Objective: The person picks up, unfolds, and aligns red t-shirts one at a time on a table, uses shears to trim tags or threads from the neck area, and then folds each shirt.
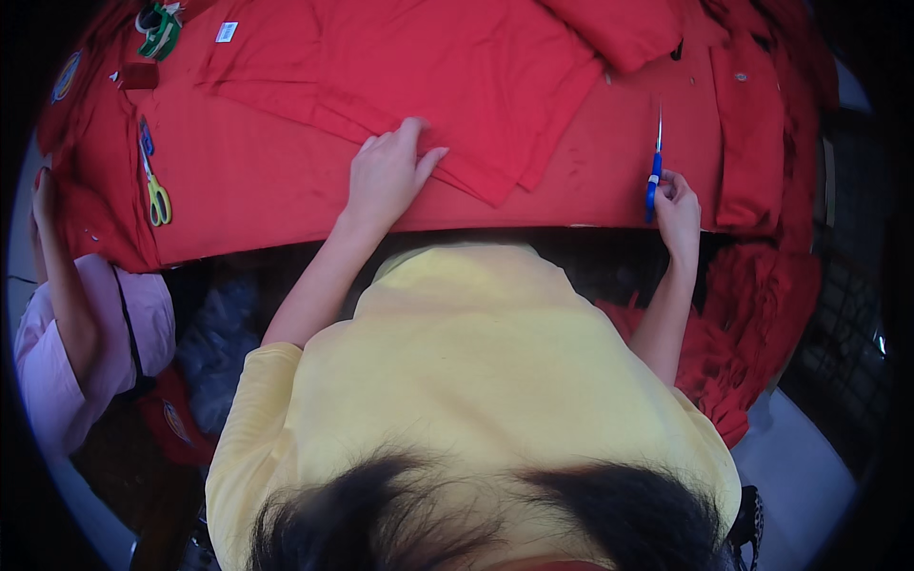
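Observation:
A red garment (428,76) lies spread across the red-covered table in front of me, its lower corner pointing toward me. My left hand (386,176) is over the garment's near left edge, thumb held apart from the slightly bent fingers, with nothing visible in it. Off to the right, my right hand (678,211) is closed around the blue handles of a pair of scissors (655,176). Their narrow blades point away from me, over the table and well apart from the garment.
Yellow-handled scissors (158,198) and a green tape dispenser (160,33) lie on the left. Folded red cloth (747,143) covers the table's right end, and more red fabric (752,324) is heaped below. A person in a pink top (71,352) is at the left.

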`<move>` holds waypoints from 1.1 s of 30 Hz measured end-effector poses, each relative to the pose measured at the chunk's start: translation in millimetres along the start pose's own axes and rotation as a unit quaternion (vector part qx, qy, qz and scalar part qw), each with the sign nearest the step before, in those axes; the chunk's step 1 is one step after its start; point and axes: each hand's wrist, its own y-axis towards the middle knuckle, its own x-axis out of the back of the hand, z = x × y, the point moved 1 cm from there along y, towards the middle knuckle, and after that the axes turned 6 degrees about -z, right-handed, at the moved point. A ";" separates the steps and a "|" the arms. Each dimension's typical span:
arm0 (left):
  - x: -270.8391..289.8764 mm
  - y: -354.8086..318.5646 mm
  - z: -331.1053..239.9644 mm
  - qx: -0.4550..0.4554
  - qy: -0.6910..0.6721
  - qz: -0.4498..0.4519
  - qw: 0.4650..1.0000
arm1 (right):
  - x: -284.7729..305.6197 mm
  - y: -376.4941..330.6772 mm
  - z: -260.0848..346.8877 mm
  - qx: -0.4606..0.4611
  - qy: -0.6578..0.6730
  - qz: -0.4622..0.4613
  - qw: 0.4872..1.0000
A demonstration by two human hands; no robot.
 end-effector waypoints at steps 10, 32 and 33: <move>39.1 59.6 -5.7 0.247 -0.255 0.012 0.935 | -80.0 -58.4 75.6 0.141 0.515 0.280 0.798; 22.2 15.0 -64.5 0.454 -0.709 0.000 0.539 | -65.6 -88.3 66.4 0.215 0.310 0.240 0.895; 21.9 13.9 -65.5 0.457 -0.717 0.009 0.527 | -60.1 -90.5 64.6 0.214 0.268 0.243 0.907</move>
